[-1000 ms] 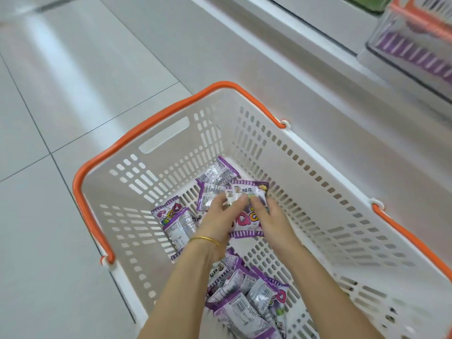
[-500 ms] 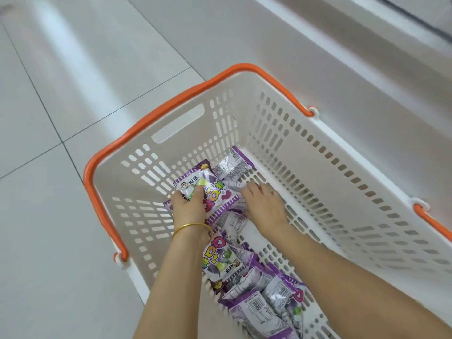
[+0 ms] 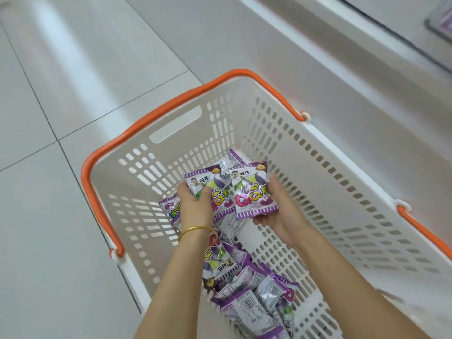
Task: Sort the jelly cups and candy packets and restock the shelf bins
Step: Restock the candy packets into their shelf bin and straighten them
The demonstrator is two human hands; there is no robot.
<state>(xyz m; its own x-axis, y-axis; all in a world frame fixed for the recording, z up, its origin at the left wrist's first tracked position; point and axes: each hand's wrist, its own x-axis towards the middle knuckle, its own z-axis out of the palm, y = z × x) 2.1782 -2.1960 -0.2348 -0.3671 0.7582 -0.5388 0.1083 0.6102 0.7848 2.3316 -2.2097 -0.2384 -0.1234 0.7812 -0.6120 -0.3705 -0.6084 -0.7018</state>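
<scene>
Inside a white shopping basket (image 3: 171, 133) with orange handles (image 3: 156, 118), standing on the tiled floor (image 3: 61, 81), both hands hold purple candy packets. The left hand (image 3: 195, 211), with a gold bangle (image 3: 193, 230) at the wrist, grips one packet (image 3: 212, 184) with the thumb across its face. The right hand (image 3: 281, 216) cradles a second packet (image 3: 252, 192) from below, its fingers curled round the edge. More packets (image 3: 252, 307) lie heaped on the basket bottom, nearer the person.

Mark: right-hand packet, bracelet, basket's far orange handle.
right-hand packet (image 3: 253, 192): head view, middle of its printed front.
bracelet (image 3: 193, 230): head view, gold band across the wrist.
far orange handle (image 3: 241, 72): head view, top of its arch.
</scene>
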